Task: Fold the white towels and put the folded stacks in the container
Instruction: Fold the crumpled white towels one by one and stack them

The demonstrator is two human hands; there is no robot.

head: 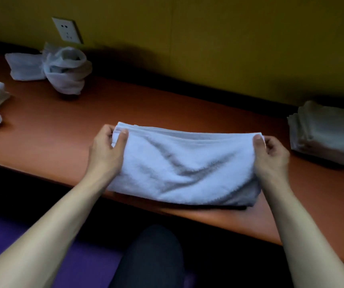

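Pinching a folded white towel (183,165) at its far corners, the left grip (106,150) and right grip (271,154) hold it on the worktop (63,125).

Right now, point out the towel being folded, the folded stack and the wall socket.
towel being folded (184,165), head view, middle of its top layer.
folded stack (327,132), head view, top face, right end of the table.
wall socket (67,30), head view, centre of its plate.
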